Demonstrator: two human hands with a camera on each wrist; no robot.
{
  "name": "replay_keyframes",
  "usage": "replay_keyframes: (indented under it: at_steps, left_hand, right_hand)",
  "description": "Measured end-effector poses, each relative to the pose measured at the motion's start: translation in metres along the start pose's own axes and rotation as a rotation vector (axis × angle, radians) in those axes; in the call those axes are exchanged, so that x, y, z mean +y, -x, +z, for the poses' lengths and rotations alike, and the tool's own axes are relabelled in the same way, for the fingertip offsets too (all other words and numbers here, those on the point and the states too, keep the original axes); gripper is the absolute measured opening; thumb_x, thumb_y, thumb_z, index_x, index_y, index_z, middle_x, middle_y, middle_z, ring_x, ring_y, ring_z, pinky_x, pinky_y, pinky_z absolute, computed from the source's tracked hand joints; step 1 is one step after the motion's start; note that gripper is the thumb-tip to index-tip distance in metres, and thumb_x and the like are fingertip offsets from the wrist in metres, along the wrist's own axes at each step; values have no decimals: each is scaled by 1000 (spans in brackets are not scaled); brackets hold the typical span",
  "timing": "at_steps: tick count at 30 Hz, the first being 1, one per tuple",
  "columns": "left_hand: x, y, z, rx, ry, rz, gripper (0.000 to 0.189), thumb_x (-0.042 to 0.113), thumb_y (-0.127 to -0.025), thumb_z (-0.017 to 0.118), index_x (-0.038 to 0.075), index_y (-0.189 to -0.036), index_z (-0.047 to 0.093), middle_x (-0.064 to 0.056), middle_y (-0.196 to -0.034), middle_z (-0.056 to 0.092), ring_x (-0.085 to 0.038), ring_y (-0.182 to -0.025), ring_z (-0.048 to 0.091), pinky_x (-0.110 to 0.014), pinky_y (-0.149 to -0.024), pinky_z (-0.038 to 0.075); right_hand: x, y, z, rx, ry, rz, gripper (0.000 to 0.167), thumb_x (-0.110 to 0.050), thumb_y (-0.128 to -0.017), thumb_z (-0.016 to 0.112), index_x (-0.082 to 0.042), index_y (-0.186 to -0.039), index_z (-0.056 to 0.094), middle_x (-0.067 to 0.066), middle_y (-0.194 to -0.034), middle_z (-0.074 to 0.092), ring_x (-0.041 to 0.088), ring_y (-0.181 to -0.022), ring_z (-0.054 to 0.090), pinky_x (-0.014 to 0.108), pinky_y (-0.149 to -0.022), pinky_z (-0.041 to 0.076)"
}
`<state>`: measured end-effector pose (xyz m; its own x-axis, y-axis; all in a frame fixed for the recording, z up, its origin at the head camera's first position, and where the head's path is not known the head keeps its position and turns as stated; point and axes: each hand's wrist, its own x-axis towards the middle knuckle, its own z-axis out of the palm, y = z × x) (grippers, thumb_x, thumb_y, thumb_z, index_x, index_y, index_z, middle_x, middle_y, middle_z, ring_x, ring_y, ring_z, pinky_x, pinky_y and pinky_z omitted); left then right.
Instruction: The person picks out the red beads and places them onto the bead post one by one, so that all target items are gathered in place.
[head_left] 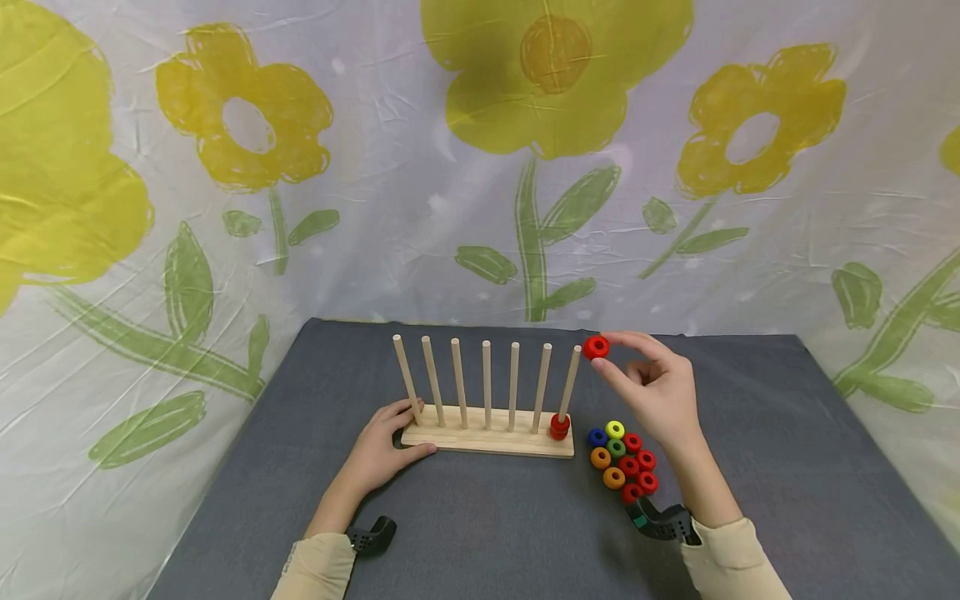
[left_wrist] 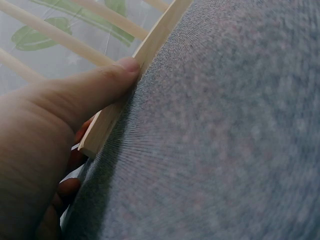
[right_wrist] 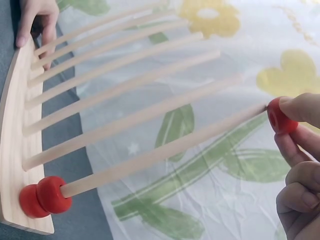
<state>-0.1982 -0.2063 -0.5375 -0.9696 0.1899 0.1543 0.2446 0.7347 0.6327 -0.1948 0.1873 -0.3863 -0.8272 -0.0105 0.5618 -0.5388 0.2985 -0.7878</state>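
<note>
My right hand (head_left: pixel 660 392) pinches a red ring bead (head_left: pixel 596 347) between thumb and forefinger, right beside the tip of the rightmost peg (head_left: pixel 570 379). In the right wrist view, that bead (right_wrist: pixel 282 116) has its hole facing the peg's end. Two red beads (right_wrist: pixel 46 196) sit stacked at the foot of the same peg. The wooden base (head_left: pixel 487 442) carries a row of several upright bare pegs. My left hand (head_left: pixel 382 450) grips the base's left end, thumb (left_wrist: pixel 107 82) along the front edge and fingers behind, partly hidden in the left wrist view.
Right of the base lies a cluster of loose beads: several red (head_left: pixel 628 465), two orange (head_left: pixel 613 477), one yellow (head_left: pixel 615 430), one green (head_left: pixel 616 448) and one blue (head_left: pixel 597 438). A dark cloth (head_left: pixel 480 533) covers the table, with a flowered curtain (head_left: pixel 390 208) behind.
</note>
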Motion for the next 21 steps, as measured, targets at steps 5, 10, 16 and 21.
replay_keyframes:
  at_steps: [5, 10, 16, 21]
  left_hand:
    - [0, 0, 0, 5, -2, 7, 75, 36, -88, 89, 7, -151, 61, -15, -155, 55, -41, -145, 47, -63, -116, 42]
    - [0, 0, 1, 6, -5, 10, 75, 36, -88, 89, 6, -151, 60, -16, -155, 55, -41, -145, 47, -64, -116, 42]
    - [0, 0, 1, 6, -4, 10, 75, 36, -89, 89, 6, -151, 60, -15, -155, 55, -41, -145, 47, -64, -116, 42]
    - [0, 0, 1, 7, -1, 11, 75, 36, -89, 89, 6, -151, 60, -15, -155, 55, -41, -145, 47, -63, -116, 42]
  right_hand:
    - [-1, -1, 2, -7, 5, -2, 34, 6, -89, 81, -5, -121, 79, -1, -103, 67, 9, -40, 25, 31, -37, 21]
    - [-3, -2, 3, -12, 7, -8, 34, 6, -89, 82, -6, -121, 80, 0, -104, 67, 9, -40, 25, 30, -37, 22]
    - [-5, -3, 5, -21, 0, 4, 32, 4, -90, 82, -7, -121, 80, -6, -102, 67, 9, -40, 25, 31, -37, 22]
    - [-7, -4, 8, -35, -1, 29, 32, 1, -91, 83, -7, -121, 79, -4, -83, 56, 10, -41, 27, 31, -38, 23]
